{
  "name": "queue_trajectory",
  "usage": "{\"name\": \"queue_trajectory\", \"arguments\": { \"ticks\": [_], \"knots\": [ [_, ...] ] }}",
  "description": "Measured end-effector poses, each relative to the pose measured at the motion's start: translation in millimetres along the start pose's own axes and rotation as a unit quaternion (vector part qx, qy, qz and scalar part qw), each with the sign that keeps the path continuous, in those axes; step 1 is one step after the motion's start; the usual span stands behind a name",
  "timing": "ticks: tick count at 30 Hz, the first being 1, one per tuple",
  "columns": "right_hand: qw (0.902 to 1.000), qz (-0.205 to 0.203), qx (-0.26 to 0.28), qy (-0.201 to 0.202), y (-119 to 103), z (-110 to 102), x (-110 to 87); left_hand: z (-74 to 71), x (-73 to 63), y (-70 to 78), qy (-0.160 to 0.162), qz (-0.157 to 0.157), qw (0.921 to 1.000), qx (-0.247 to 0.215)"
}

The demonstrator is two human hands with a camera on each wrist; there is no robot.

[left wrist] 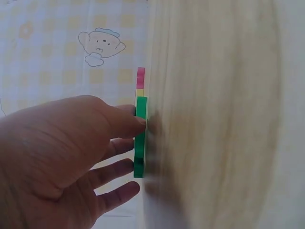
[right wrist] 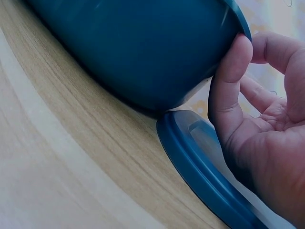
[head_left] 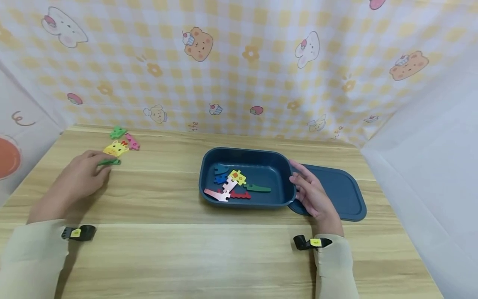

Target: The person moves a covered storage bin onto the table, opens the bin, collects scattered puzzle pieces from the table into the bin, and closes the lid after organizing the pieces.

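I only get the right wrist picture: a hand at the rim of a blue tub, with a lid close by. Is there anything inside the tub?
Observer: Yes, the head view shows several colourful puzzle pieces lying in the tub.

Visitor: Oh, nice! And what's the other hand up to?

Observer: The left hand pinches a green piece between thumb and fingers.

Visitor: Are there more pieces over there?

Observer: Yes, near that hand are a yellow piece with an animal face, a pink piece and a second green piece.

passage: tabletop (head_left: pixel 160 187) between green piece (head_left: pixel 115 162) and box (head_left: pixel 244 155) | obstacles: box walls; right end, right-hand fingers (head_left: pixel 304 172), lid (head_left: pixel 341 191)
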State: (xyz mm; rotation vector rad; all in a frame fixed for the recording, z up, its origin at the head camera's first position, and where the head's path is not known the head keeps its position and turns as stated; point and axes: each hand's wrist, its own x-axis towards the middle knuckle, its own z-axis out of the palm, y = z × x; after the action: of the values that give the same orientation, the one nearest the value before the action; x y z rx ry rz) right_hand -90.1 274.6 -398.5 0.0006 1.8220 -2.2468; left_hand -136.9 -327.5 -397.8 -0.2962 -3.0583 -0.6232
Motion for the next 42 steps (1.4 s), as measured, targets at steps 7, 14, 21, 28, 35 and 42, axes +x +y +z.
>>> {"name": "queue_trajectory", "arguments": {
  "ticks": [7, 14, 21, 28, 35, 42],
  "knots": [
    [1.0000, -0.001, 0.002, -0.003, -1, 0, 0.8, -0.3, -2.5, -3.4, 0.019, 0.004, 0.9994, 0.028],
    [1.0000, 0.007, 0.006, -0.001, 0, -1, 1.3, 0.9, -4.0, -4.1, -0.006, -0.002, 0.9998, 0.017],
    [1.0000, 0.006, 0.003, 0.000, 1, -2, 1.1, 0.7, -5.4, -1.8, 0.010, 0.007, 0.9997, 0.018],
    [1.0000, 0.007, 0.000, -0.001, 0, 0, 0.9, -0.8, -6.3, 2.1, 0.020, 0.008, 0.9995, 0.021],
    [1.0000, 0.003, 0.002, -0.002, 1, -1, 1.1, -0.3, -4.0, 9.4, 0.050, 0.053, 0.9973, 0.012],
    [1.0000, 0.000, 0.005, 0.005, 1, 0, 0.8, -1.9, 0.2, 25.0, 0.056, 0.073, 0.9957, -0.002]
  ]
}}
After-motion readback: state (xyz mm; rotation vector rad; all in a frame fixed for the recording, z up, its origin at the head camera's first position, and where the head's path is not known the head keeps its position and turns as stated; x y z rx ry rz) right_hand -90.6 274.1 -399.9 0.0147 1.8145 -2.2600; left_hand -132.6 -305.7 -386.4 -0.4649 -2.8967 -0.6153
